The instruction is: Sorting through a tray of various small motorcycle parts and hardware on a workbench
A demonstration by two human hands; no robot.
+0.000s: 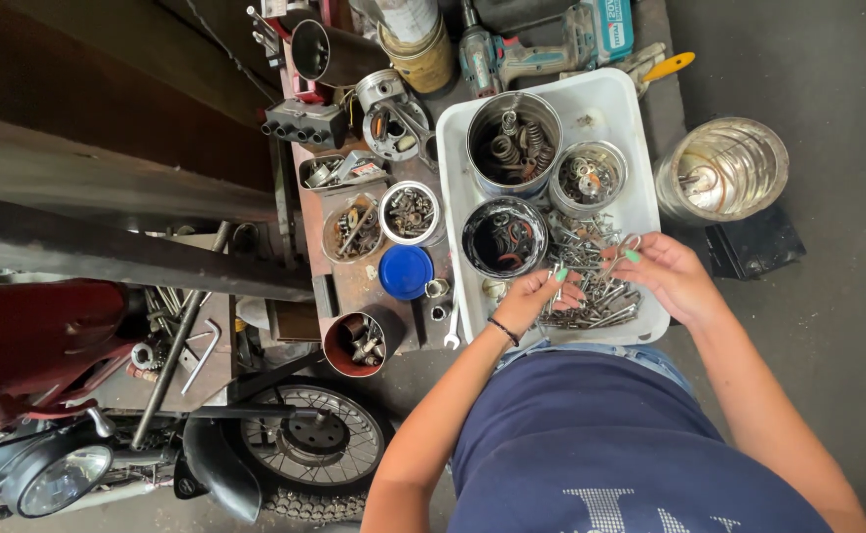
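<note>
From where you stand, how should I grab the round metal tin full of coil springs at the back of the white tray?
Grip the round metal tin of coil springs by its rim, from above. It stands upright and open-topped, but the smaller tin of washers, the dark tin and the white plastic tray wall crowd its sides.

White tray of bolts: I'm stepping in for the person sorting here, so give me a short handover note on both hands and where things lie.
Left hand: over the loose metal bolts in the white tray, fingers curled among them; grip unclear.
Right hand: pinching a small metal piece above the pile.
In the tray: can of springs, tin of small rings, can of dark rings.
Done: these three containers hold sorted parts.
Left: a large pile of bolts lies loose in the tray.
</note>
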